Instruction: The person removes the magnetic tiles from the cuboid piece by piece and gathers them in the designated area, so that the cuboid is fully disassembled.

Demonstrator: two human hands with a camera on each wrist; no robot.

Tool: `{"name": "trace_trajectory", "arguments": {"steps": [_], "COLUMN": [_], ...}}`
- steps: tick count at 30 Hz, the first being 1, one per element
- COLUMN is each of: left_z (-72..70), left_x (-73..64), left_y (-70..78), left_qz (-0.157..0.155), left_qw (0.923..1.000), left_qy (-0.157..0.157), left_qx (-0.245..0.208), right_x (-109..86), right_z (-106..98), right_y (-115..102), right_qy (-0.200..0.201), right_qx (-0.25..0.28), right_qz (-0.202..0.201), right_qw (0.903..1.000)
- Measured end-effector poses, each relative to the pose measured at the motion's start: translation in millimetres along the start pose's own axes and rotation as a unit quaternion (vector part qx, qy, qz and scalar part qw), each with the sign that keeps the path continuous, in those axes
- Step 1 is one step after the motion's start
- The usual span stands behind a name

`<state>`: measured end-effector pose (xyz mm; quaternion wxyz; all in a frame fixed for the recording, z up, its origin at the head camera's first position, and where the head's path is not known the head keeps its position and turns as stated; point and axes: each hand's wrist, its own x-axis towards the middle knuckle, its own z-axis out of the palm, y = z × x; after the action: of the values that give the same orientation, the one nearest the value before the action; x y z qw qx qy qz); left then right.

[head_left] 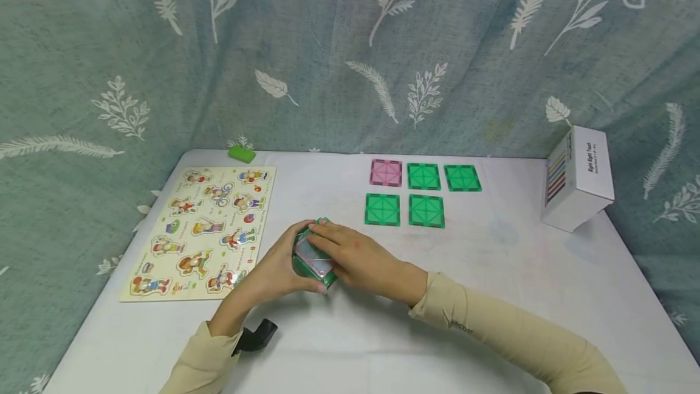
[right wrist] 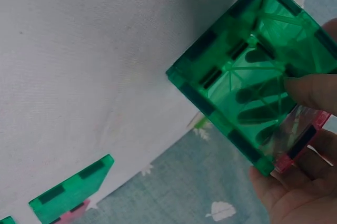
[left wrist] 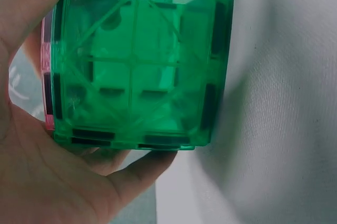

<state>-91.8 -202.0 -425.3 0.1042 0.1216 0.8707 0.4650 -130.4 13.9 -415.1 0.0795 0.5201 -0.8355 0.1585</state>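
Both hands hold a small cube of magnetic tiles, with see-through green sides and a pink tile on top. Around its left side curls the left hand, thumb at the near edge. The right hand grips it from the right, fingers lying over the top and covering part of the pink tile. One green face fills much of the left wrist view, close over the white cloth. In the right wrist view a thumb presses a green side, and dark finger shapes show through it.
Several flat green tiles and one pink tile lie in two rows beyond the hands. A picture puzzle board lies at the left, with a green block behind it. At the right stands a white box. Patterned cloth hangs behind.
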Motion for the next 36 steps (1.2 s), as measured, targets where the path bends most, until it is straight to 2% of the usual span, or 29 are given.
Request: {"name": "trace_trajectory", "arguments": {"steps": [5,18,28,36], "left_z": [2.3,0.3,-2.0,-1.5], "left_x": [-3.2,-1.3,-2.6,-3.8], "left_y": [2.3,-2.0,-1.4,-1.7], "left_qz": [-0.011,-0.023,-0.033,-0.037], "left_qw": [0.9998,0.9995,0.9990,0.9989], "left_qy": [0.004,-0.021,-0.026,-0.023], "left_qx": [0.015,-0.006,-0.012,-0.016], "right_x": [0.4,1.1,2.6,2.3], "right_z": [0.8,0.3,-3.5,-2.4], "right_y": [-1.7,-2.3,-2.3,-2.1], "right_qy": [0.002,0.022,0.023,0.033], "right_qx": [-0.006,-0.019,0.045,0.060], "right_qz": [0.005,0.008,0.050,0.045], "right_qw": [1.0000,0.9995,0.9974,0.9966]}}
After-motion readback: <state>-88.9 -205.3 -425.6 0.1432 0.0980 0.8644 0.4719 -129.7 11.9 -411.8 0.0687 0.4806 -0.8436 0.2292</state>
